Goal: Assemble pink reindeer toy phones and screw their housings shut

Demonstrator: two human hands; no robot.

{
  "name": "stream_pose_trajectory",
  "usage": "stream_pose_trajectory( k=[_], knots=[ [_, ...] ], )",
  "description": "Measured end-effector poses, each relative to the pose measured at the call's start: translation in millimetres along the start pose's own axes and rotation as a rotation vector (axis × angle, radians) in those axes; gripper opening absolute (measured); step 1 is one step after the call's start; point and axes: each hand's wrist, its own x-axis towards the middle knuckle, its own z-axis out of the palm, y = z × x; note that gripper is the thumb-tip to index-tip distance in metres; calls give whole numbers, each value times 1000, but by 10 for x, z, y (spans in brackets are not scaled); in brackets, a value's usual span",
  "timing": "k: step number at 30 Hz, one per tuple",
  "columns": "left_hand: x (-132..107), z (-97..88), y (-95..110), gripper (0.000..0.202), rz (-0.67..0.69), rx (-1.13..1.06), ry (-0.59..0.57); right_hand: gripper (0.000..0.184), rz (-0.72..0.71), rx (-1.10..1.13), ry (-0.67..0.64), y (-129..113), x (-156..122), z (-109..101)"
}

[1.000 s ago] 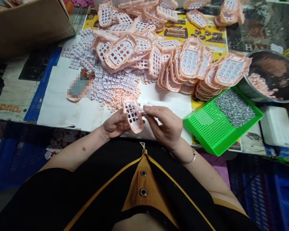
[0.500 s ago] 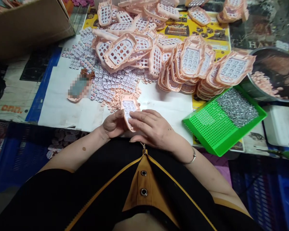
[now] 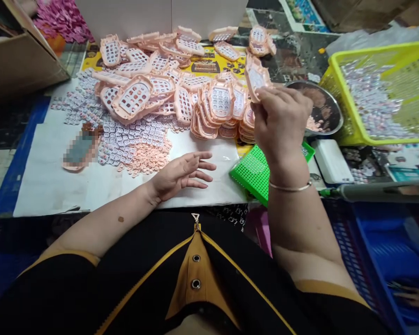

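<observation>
Fingers of the right hand [image 3: 282, 121] pinch the lower edge of a pink keypad shell [image 3: 256, 77], held up right of centre, above the stacked shells [image 3: 219, 104] and just left of the metal bowl [image 3: 321, 100]. The left hand [image 3: 179, 174] hovers at lower centre, fingers spread and empty, over the white sheet [image 3: 91, 186], with bare sheet to its left and the green tray [image 3: 251, 172] near on its right. 0.5 s ago both hands clasped the shell low by the body.

Two hands of yours, left hand [image 3: 179, 174] and right hand [image 3: 281, 123], one pink shell [image 3: 256, 77] gripped in your right, one green tray [image 3: 253, 174], one yellow basket [image 3: 387, 140], one metal bowl [image 3: 317, 95], one cardboard box [image 3: 21, 65], one shell heap [image 3: 136, 95] past your counting.
</observation>
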Motion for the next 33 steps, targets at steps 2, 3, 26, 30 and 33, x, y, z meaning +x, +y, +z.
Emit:
stream_pose_trajectory(
  k=[2,3,26,30,33],
  knots=[
    [-52,-25,-21,66,-3,7,50,13,32,-86,-8,343,105,183],
    [-83,-45,-21,66,5,5,70,18,21,-121,-24,463,133,267],
    [-729,-1089,245,61,326,1797,640,36,-274,81,-698,-1376,-607,648],
    [-698,-1007,105,57,309,1839,619,42,-120,-3,-762,-1547,-395,1026],
    [-678,-975,177,56,352,1834,638,43,-137,-69,-812,-1593,-220,1128]
  ],
)
